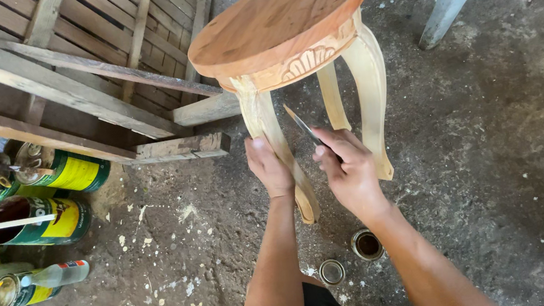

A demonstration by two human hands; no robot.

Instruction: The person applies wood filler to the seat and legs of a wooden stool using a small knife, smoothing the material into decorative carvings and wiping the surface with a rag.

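Now: pale carved stool (301, 44), round reddish-brown top, curved unfinished legs.

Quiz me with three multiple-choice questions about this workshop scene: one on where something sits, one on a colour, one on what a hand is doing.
1. Where is the small open tin?
A. on the floor
B. on the stool
C. on the planks

2. What colour is the stool top?
A. blue
B. reddish-brown
C. white

3. What is the right hand doing?
A. hanging empty
B. holding a thin blade
C. lifting a can

Answers: A, it stands on the ground by the forearms; B, its top looks stained; B, the grip closes on the tool beside a stool leg, which the left hand steadies.
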